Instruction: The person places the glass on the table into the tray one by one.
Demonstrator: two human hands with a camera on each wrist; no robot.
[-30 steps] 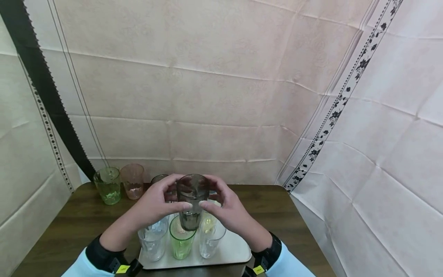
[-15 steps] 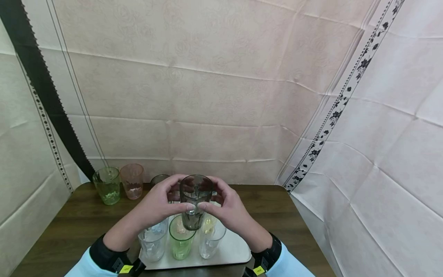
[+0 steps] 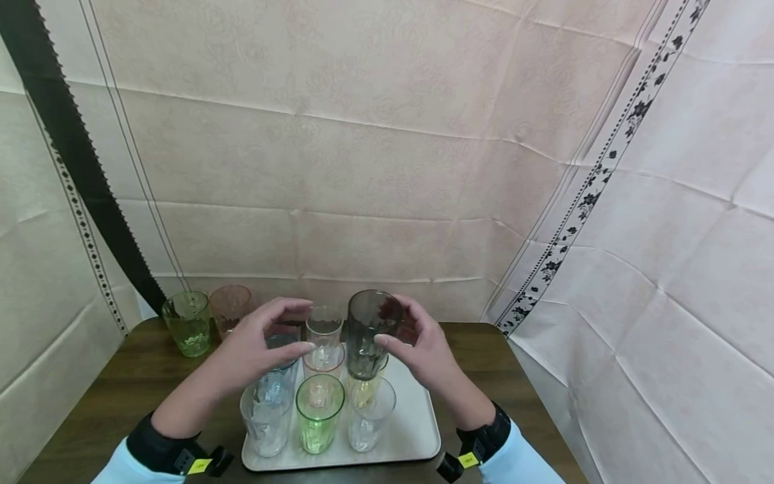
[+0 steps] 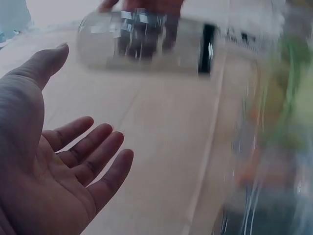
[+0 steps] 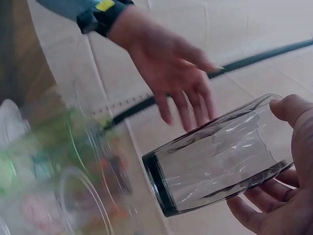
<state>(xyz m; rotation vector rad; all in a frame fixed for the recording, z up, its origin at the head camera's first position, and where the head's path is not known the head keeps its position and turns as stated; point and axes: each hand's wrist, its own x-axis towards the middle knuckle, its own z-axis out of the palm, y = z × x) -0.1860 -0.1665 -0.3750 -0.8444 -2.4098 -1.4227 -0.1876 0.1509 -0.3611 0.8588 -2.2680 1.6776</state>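
My right hand (image 3: pixel 423 346) grips a dark grey tumbler (image 3: pixel 366 339) and holds it up over the white tray (image 3: pixel 414 423). In the right wrist view the tumbler (image 5: pixel 220 161) lies between thumb and fingers, its thick base away from the palm. My left hand (image 3: pixel 256 343) holds nothing; in the left wrist view its fingers (image 4: pixel 100 183) and thumb stand apart. Beneath the hands, several glasses crowd the tray: a green tumbler (image 3: pixel 318 420) in front, clear tumblers (image 3: pixel 365 427) on either side, a blue-tinted one (image 3: pixel 284 346) behind. A yellowish one is partly hidden.
At the table's (image 3: pixel 103 403) back left stand a green glass (image 3: pixel 189 326) and a pink glass (image 3: pixel 226 312), off the tray. A clear glass (image 3: pixel 324 329) stands toward the back, behind a pink-rimmed one. Light cloth (image 3: pixel 363 168) hangs close behind the table.
Both hands held the dark grey tumbler before. My left hand has let go and moved left, while my right hand has carried the tumbler to the right and slightly up.
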